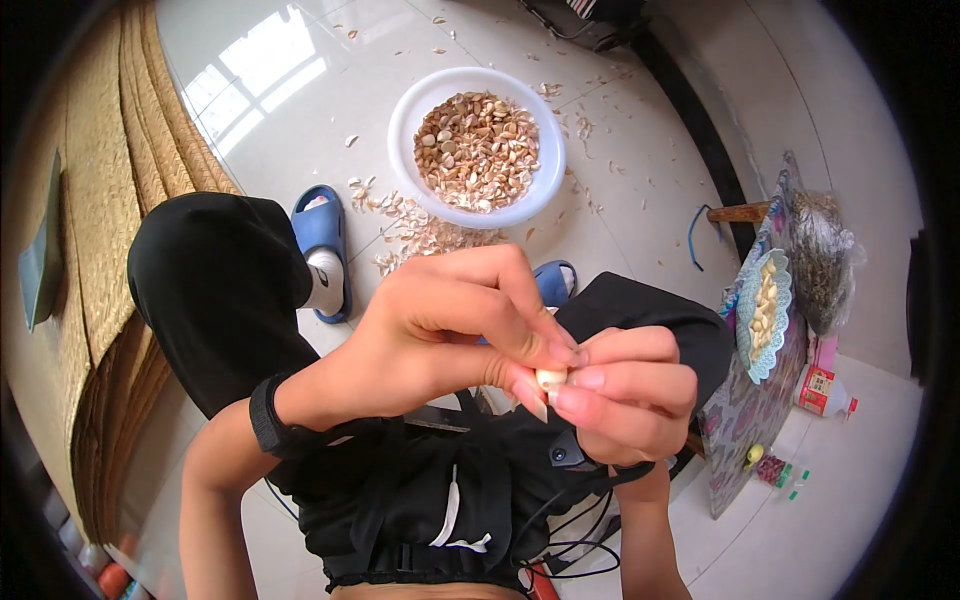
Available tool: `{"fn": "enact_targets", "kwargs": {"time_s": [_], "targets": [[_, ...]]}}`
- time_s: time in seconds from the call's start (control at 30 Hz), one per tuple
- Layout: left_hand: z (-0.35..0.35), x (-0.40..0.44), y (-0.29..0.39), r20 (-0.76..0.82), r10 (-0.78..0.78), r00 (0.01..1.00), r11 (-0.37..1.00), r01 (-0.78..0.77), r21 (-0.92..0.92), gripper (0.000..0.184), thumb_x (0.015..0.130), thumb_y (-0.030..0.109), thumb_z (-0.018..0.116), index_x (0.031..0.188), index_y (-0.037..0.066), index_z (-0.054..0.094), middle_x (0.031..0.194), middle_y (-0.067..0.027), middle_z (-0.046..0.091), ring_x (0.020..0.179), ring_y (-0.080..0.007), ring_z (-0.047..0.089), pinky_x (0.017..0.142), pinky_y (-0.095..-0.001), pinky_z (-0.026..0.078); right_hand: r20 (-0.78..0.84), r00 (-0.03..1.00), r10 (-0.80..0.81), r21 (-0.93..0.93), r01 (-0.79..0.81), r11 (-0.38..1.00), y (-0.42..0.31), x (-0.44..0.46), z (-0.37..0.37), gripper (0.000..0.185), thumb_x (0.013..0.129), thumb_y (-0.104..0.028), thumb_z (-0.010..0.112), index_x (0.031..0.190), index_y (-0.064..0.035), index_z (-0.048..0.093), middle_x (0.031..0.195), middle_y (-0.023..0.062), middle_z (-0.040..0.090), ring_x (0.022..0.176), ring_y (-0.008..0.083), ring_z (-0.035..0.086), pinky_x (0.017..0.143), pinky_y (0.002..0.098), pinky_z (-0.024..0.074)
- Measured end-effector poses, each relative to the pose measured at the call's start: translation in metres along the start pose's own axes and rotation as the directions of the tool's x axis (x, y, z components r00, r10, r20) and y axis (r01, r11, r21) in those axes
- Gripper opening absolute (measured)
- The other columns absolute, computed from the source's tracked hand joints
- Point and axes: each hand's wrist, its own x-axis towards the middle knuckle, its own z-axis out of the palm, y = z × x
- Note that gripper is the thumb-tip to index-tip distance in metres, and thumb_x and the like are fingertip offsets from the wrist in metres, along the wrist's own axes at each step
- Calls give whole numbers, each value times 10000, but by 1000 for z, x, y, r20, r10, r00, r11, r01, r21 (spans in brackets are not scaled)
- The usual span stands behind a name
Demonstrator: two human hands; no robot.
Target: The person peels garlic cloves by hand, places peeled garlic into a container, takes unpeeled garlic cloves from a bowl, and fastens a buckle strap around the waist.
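Note:
A small pale piece that looks like a garlic clove [549, 378] is pinched between my two hands, above my lap. My left hand [455, 325] comes in from the left, its thumb and fingertips closed on the clove. From the right, my right hand [635, 390] grips the same clove with thumb and fingers. Beyond them on the floor stands a white bowl [402, 150] holding many unpeeled cloves [475, 150]. Loose papery skins [430, 235] lie scattered beside the bowl.
At the right, a blue-green dish [745, 310] of pale cloves rests on a patterned surface [740, 440]. Near it are a dried bundle in plastic [823, 260] and a bottle with a red label [820, 391]. Woven mats [100, 200] stand at the left. Blue slippers [318, 228] are on my feet.

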Motion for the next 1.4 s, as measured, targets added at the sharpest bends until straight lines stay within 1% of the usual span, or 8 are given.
{"fn": "enact_targets", "kwargs": {"time_s": [0.3, 0.4, 0.5, 0.8, 0.93, 1.13, 1.33, 1.4], "targets": [[2, -1, 0, -1, 15, 1000, 998, -15, -67, 151, 666, 53, 693, 799, -2, 648, 807, -132, 572, 755, -229, 588, 712, -343, 476, 21, 1000, -18, -63, 20, 998, -4, -2, -1, 349, 562, 35, 752, 871, -73, 632, 885, -6, 522, 751, 140, 547, 557, 203, 471], [0, 1, 0, 46, 28, 999, 999, -27, -17, 114, 653, -26, 684, 738, -32, 608, 786, -83, 545, 829, -219, 619, 697, -284, 508, 19, 996, -87, -91, 88, 992, 0, -4, 0, 345, 560, 37, 751, 863, -74, 631, 883, -6, 521, 747, 137, 546, 554, 200, 470], [1, 0, 1, 31, 12, 999, 998, -10, -61, 126, 680, 31, 676, 788, -18, 636, 799, -134, 560, 766, -242, 592, 701, -350, 478, 17, 999, -48, -57, 49, 997, -3, -3, 0, 343, 558, 43, 748, 859, -72, 631, 880, -6, 520, 744, 138, 545, 548, 198, 468], [2, 2, 1, 41, -16, 999, 995, 20, -93, 128, 675, 39, 684, 774, -24, 636, 810, -143, 561, 773, -253, 593, 703, -357, 476, 3, 998, -55, -46, 55, 997, -1, -3, -1, 336, 555, 51, 745, 849, -63, 630, 876, -2, 518, 740, 139, 545, 542, 192, 466], [2, 3, 1, 47, -10, 999, 995, 15, -98, 127, 677, 41, 684, 775, -25, 636, 815, -147, 562, 773, -253, 593, 703, -357, 475, 1, 999, 38, -4, -38, 999, -7, -1, -2, 335, 554, 55, 743, 849, -55, 630, 878, 0, 519, 744, 141, 545, 536, 184, 462], [3, 2, 0, 35, -36, 999, 993, 40, -113, 131, 679, 61, 688, 777, -12, 640, 822, -148, 576, 771, -241, 585, 708, -338, 471, -39, 995, -97, -59, 95, 994, 2, -4, 1, 343, 552, 51, 746, 856, -62, 633, 888, 0, 523, 742, 139, 543, 558, 190, 468], [3, 4, 1, 24, -54, 998, 994, 56, -91, 145, 676, 78, 694, 799, 13, 654, 837, -144, 587, 771, -219, 576, 704, -304, 464, -15, 998, 56, -32, -57, 998, -6, -1, -2, 352, 552, 52, 748, 862, -66, 631, 874, -3, 519, 749, 137, 542, 559, 185, 466], [3, 4, 2, 27, -57, 998, 996, 59, -64, 148, 678, 77, 692, 810, 18, 657, 839, -143, 587, 772, -214, 576, 699, -294, 463, -6, 1000, 6, -54, -6, 999, -4, -2, -3, 357, 552, 50, 749, 868, -68, 632, 879, -2, 518, 749, 135, 541, 557, 187, 467]]}}
